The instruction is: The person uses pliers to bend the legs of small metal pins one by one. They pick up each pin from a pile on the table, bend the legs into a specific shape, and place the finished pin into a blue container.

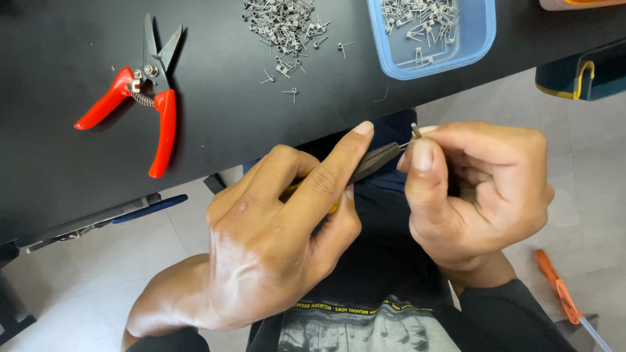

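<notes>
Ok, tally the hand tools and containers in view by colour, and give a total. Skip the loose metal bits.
Red: 1, the red-handled snips on the black table.
Orange: 1, the orange-handled tool on the floor.
Yellow: 1, the pliers with a yellow grip in the left hand; their tip meets a small metal piece held by the right hand.
Blue: 1, the blue plastic tray.
Total: 4

Open tabletop (261, 124) between shears (140, 91), wire pile (283, 29)

black table (261, 111), red snips (140, 91), wire coils (283, 26), blue tray (479, 39)
</notes>
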